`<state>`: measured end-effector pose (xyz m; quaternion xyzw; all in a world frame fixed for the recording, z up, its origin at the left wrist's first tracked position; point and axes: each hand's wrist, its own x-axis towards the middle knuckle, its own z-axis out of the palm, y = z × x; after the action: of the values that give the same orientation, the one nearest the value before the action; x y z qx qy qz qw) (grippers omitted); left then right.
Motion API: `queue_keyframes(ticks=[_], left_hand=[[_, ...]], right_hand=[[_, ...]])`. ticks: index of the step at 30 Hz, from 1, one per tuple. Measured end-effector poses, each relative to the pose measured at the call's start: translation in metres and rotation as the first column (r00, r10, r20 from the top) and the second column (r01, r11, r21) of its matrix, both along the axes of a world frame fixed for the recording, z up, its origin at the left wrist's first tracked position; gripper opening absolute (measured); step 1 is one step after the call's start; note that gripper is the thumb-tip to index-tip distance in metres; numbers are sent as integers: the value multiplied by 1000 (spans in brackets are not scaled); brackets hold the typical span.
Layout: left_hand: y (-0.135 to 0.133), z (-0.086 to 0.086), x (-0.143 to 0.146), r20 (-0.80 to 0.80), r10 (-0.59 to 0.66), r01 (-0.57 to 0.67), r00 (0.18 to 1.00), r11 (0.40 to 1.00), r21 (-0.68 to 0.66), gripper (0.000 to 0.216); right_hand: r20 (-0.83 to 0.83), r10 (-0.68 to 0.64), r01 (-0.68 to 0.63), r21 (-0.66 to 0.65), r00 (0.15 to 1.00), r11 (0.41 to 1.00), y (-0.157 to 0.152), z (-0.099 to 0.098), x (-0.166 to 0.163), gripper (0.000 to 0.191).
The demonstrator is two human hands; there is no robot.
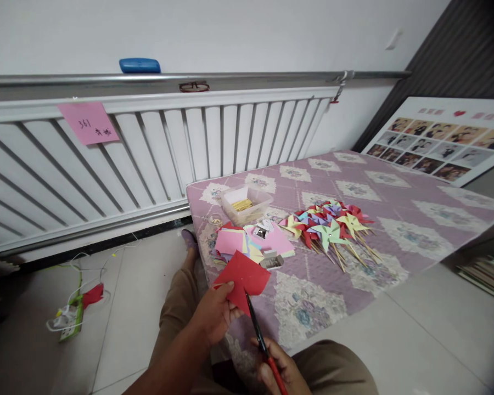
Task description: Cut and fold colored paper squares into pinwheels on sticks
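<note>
My left hand (219, 310) pinches a square of red paper (241, 274) by its lower left edge, thumb on top. In my right hand (278, 365) is a pair of scissors (256, 323) with red handles and dark blades. The blade tips meet the red paper at its near side, pointing toward the middle. Just beyond lie stacked sheets of coloured paper (230, 241), with a small open box (271, 261) beside them. Several paper pinwheels (329, 233) on wooden sticks are heaped to the right.
A clear plastic box (247, 203) holding thin sticks stands on the patterned tablecloth (313, 302). Behind runs a white radiator (230, 137) with a pink note (88, 123). A photo board (440, 140) leans at the right. A power strip (72, 323) with cables lies on the floor.
</note>
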<state>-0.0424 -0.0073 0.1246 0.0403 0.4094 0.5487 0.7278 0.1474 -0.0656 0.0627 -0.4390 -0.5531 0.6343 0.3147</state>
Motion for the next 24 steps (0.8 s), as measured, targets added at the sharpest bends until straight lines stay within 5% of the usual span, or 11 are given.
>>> queue_keyframes(ticks=[24], left_hand=[[1, -5, 2, -8, 32, -32, 999, 999, -4, 13]], right_hand=[[23, 77, -76, -58, 997, 995, 1, -14, -1, 65]])
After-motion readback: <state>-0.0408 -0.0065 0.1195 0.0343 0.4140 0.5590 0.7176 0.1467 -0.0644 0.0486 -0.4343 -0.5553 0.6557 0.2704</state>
